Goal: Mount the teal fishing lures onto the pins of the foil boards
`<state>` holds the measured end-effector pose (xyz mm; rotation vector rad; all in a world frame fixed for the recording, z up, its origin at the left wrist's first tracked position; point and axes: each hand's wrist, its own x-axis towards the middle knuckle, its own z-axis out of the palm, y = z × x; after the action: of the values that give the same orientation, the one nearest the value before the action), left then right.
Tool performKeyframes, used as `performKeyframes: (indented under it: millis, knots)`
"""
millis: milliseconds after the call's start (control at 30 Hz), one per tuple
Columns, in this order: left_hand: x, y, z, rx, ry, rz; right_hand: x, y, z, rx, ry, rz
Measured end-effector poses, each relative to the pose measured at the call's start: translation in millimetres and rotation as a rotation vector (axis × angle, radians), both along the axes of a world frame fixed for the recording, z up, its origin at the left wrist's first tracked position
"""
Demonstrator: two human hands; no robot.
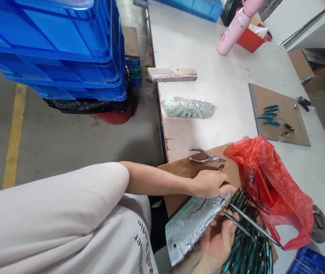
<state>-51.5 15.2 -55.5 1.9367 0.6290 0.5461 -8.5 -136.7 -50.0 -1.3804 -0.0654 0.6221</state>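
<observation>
My left hand (211,184) is closed on the upper end of a silver foil-covered piece (195,224) with a rough, toothed edge. Beside that edge, my right hand (219,235) has its fingers pinched at the near end of a slender teal piece (238,223). A longer shiny slender piece (256,226) slants just above it; what holds it is unclear. Under and beyond my right hand lies a pile of dark teal slender pieces (248,251). Pliers (206,156) with open handles rest on brown cardboard (176,171) near my left wrist.
A red plastic bag (276,182) lies beyond the pile. Two toothed strips (189,108) (174,74) sit on the white table (231,87). Farther off are a board (293,125) with teal pieces and a pink bottle (235,32). Blue crates (65,42) stand left of the table.
</observation>
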Motion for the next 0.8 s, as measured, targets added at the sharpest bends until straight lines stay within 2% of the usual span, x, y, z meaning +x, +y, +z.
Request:
performKeyframes:
  millis: [300, 467, 567, 700, 800]
  knots:
    - [-2, 1, 4.0, -0.013, 0.017, -0.018, 0, 1, 1.0, -0.010, -0.011, 0.010]
    - [-2, 1, 3.8, -0.013, 0.013, -0.017, -8, 5, 9.0, -0.022, -0.046, -0.026]
    - [-2, 1, 3.2, -0.019, 0.009, -0.014, -23, 12, 18.9, -0.060, -0.187, -0.056]
    - [-2, 1, 3.4, -0.030, 0.011, -0.013, -35, 18, 27.0, -0.202, -0.477, -0.100]
    - [-3, 2, 4.9, -0.037, 0.019, -0.015, -32, 16, 25.0, -0.256, -0.517, -0.094]
